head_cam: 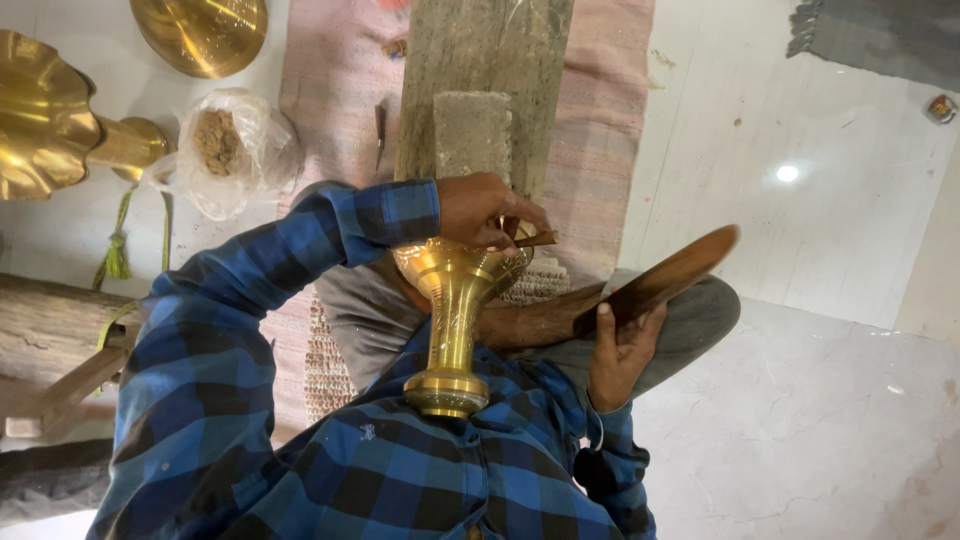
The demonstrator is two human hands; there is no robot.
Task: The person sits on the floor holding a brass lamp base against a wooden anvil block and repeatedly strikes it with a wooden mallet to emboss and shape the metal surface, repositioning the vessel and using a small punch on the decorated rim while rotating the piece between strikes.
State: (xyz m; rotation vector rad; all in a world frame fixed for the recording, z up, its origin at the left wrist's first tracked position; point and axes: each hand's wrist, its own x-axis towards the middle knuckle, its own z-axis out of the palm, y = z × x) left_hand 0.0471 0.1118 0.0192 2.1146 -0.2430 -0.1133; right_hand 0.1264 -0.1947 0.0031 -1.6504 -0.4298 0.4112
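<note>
Brass is gleaming at the centre of the view: a tall brass vase (455, 325) is lying tilted across the person's lap, its round foot resting against the blue checked shirt (300, 440) and its flared mouth pointing away toward the wooden beam (480, 80) on the floor. The left hand (485, 210) is pressing down on the vase's rim, its grip clenched around a thin metal chisel (535, 239) whose tip is sticking out to the side just over the rim. The right hand (620, 355) is raised beside the knee, its grip grasping a flat dark wooden mallet (660, 280) that is blurring in the air, well apart from the chisel. A grey stone block (472, 135) is sitting on the beam just beyond the left hand. Under the legs a pale pink woven rug (600, 120) is spreading over the white floor (820, 420). Toward the far left corner of the floor, a clear plastic bag of brown powder (232, 150) is lying beside two other brass pieces: a scalloped brass bowl on a stem (45, 120) and a round brass dish (205, 32).
</note>
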